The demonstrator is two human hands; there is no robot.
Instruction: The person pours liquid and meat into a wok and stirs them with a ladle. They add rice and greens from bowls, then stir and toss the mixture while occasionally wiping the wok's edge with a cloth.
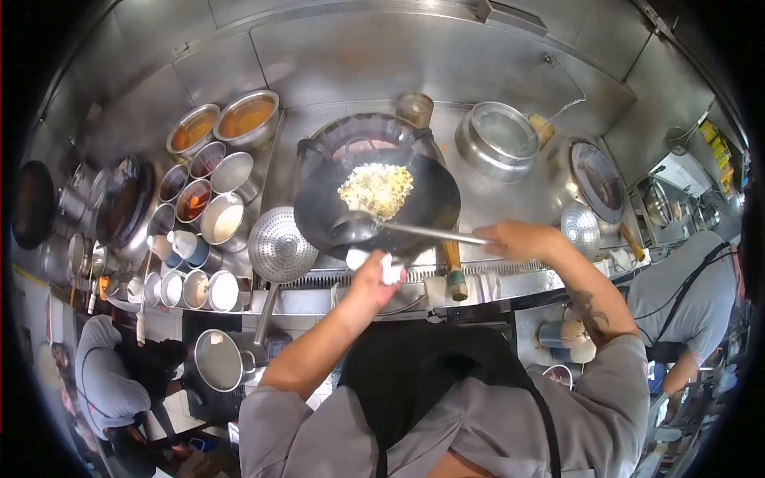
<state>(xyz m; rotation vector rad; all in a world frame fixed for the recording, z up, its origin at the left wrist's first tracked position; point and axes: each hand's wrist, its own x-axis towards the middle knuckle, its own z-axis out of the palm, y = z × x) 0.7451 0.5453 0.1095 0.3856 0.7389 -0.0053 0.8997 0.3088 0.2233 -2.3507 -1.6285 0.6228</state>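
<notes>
A black wok (pixel 434 191) sits over the burner in front of me, with a heap of white and yellow food (pixel 376 191), perhaps fried rice with egg, in its middle. My left hand (pixel 378 283) is closed on a folded white cloth (pixel 368 260) at the wok's near edge; the wok's handle or rim beneath the cloth is hidden. My right hand (pixel 512 240) is wrapped round the long handle of a ladle (pixel 422 232). The ladle's dark bowl rests in the wok, just on my side of the food.
On the left stand pots of orange liquid (pixel 247 117), several seasoning tins (pixel 223 219) and a perforated strainer (pixel 283 245). A lidded steel pot (pixel 498 139) and another strainer (pixel 580 229) are at right. A wooden-handled tool (pixel 455 271) lies near the wok. Co-workers (pixel 111 374) (pixel 684 291) stand on both sides.
</notes>
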